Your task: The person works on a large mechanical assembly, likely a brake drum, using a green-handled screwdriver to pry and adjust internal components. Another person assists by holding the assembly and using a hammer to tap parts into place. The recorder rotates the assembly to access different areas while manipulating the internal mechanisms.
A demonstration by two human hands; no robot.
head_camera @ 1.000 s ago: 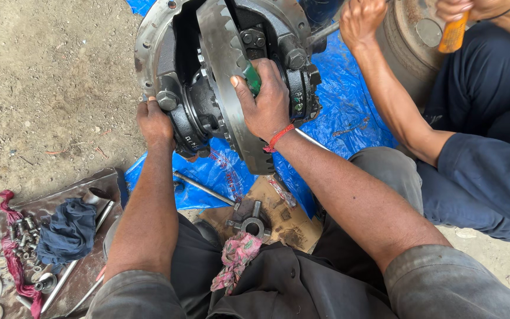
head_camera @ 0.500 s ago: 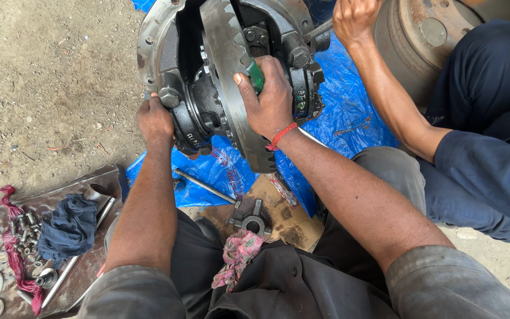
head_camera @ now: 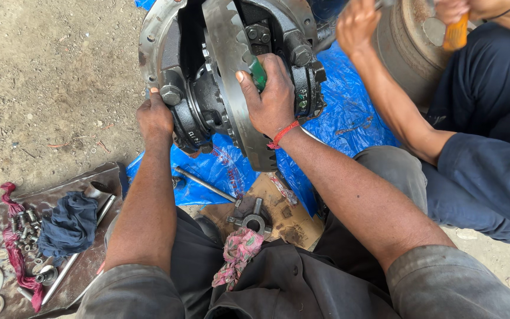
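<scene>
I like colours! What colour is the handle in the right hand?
Green handle, gripped by the right hand; head view.

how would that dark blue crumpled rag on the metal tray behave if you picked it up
The dark blue crumpled cloth rag would probably hang limp, since it lies in soft folds. It looks light for its size. Lying on the rusty metal tray, it likely wouldn't roll or slide.

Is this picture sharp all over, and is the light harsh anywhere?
Head view: soft, even daylight, no hard shadows; the big gear assembly, left hand and right hand are sharp; the co-worker's hand with the orange-handled tool at top right is motion-blurred; the housing's inside is dark; mild sheen on the blue tarp.
</scene>
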